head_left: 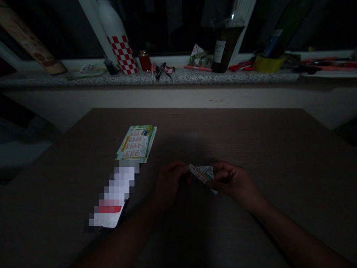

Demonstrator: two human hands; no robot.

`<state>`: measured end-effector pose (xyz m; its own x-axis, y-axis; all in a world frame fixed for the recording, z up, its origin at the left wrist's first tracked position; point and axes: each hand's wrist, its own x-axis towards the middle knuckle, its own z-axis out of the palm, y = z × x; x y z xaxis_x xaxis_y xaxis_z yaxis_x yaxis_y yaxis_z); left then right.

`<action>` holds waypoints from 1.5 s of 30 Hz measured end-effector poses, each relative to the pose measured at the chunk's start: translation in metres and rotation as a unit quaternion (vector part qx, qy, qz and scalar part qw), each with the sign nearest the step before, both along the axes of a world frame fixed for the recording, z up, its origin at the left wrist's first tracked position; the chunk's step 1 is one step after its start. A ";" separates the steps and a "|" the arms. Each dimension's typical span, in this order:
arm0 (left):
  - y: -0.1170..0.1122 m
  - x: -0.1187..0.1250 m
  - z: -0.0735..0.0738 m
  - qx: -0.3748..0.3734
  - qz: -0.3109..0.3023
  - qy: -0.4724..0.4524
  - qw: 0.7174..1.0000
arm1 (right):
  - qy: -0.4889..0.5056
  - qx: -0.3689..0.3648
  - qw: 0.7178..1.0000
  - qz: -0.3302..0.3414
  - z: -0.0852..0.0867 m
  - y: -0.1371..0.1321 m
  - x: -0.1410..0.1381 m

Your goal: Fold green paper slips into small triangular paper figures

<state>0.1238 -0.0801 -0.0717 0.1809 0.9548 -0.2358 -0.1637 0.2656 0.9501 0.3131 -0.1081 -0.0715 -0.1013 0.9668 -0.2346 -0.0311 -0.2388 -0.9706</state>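
Observation:
Both my hands meet over the near middle of a dark wooden table [251, 134]. Between them is a small folded printed paper [203, 172], green and orange. My left hand [169, 183] pinches its left edge with curled fingers. My right hand [232, 181] grips its right side, fingers closed over it. A stack of similar printed sheets [137, 143] lies flat on the table to the left, beyond my left hand.
A white card or envelope [117, 197], partly blurred out, lies left of my left arm. Behind the table, a speckled sill [178, 77] holds a red-and-white checked bottle [118, 41], a dark bottle [226, 44], a red can [144, 60], pens and a yellow tape roll [268, 64].

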 end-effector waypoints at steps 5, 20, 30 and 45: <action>0.000 -0.001 0.003 0.015 -0.005 0.020 1.000 | 0.008 -0.002 1.000 -0.004 -0.004 0.001 0.001; -0.010 0.010 0.011 0.061 -0.049 0.132 0.988 | 0.032 0.016 0.999 0.028 -0.003 -0.002 -0.006; -0.014 0.015 0.011 0.049 -0.092 0.115 0.988 | 0.027 0.045 0.999 0.008 0.003 -0.005 -0.013; -0.018 0.019 0.004 0.062 -0.166 0.182 0.967 | 0.138 0.032 0.985 -0.096 -0.011 -0.005 -0.011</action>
<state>0.1430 -0.0982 -0.0675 0.4087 0.8836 -0.2286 0.2614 0.1267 0.9569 0.3018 -0.1134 -0.0829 0.0345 0.9864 -0.1610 -0.3349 -0.1404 -0.9317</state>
